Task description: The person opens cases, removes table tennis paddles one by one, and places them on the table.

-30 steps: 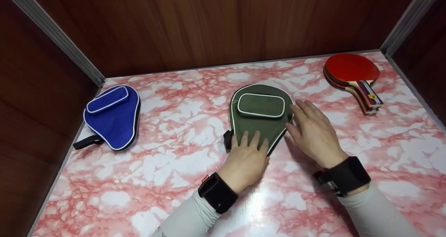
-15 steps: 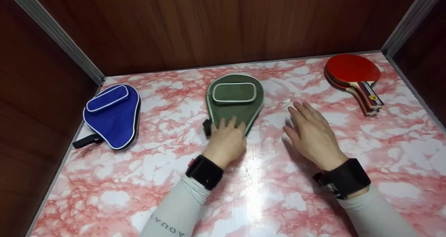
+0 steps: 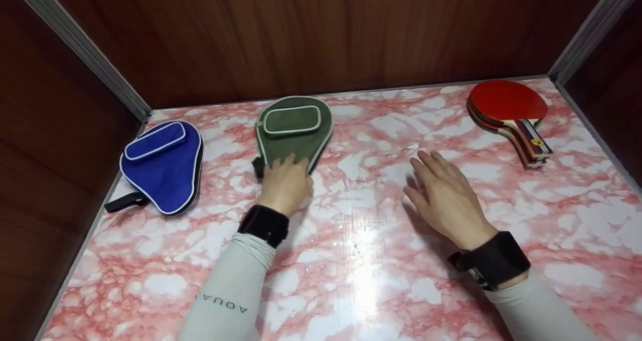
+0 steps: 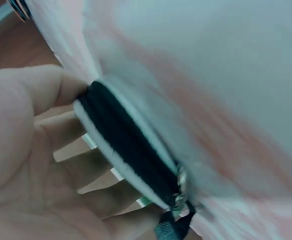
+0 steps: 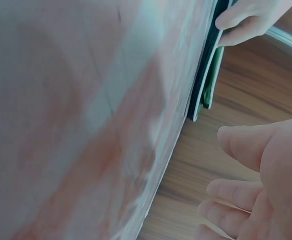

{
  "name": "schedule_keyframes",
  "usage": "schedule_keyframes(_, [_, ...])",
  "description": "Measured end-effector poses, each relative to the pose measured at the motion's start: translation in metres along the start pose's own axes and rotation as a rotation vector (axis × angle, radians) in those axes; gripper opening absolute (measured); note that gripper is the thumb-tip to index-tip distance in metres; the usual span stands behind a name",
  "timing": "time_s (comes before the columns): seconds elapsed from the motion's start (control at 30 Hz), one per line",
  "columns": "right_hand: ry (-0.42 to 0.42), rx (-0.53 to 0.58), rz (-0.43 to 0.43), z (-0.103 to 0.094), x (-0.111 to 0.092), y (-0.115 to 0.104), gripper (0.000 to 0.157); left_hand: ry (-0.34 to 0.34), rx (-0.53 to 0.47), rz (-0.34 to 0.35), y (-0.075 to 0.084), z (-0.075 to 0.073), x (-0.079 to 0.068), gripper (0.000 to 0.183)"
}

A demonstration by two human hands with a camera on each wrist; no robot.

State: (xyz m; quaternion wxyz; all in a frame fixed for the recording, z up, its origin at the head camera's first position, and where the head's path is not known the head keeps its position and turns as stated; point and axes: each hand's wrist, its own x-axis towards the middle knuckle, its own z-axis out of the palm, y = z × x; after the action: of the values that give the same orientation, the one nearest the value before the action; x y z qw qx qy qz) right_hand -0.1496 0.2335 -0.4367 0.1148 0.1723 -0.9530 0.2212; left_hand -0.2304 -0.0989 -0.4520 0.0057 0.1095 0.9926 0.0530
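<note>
My left hand [image 3: 286, 186] grips the narrow lower end of a green table tennis bat case [image 3: 297, 143] with white piping and a front pocket. In the left wrist view, the thumb sits against one end of the case's black zipped edge [image 4: 125, 142], and the fingers lie over its front. A zip pull with a black strap [image 4: 176, 225] hangs at the other end. My right hand [image 3: 447, 198] is over the tabletop to the right, holding nothing, its fingers extended. The right wrist view shows the green case [image 5: 206, 82] edge-on under the left hand.
A blue bat case [image 3: 168, 173] with a black strap lies at the left. Red table tennis bats [image 3: 507, 100] are stacked at the back right, handles pointing toward the front right. Dark wood-look panels [image 3: 341, 35] wall the pink marbled tabletop [image 3: 371, 266].
The left hand has slid the green case leftward and slightly back, toward the blue case. The right hand, earlier beside the green case's right edge, is now apart from it and has barely moved.
</note>
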Motion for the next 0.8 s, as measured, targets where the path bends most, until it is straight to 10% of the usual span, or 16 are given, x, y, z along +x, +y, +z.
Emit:
schedule_keyframes(0.27, [0.002,-0.005,-0.018,0.003,-0.001,0.000,0.062,-0.014,-0.010,-0.147,-0.021,-0.020,-0.002,0.055])
schedule_keyframes(0.8, [0.004,0.001,-0.017,0.002,-0.001,0.002,0.063,-0.037,0.019,-0.181,-0.042,-0.019,0.003,0.051])
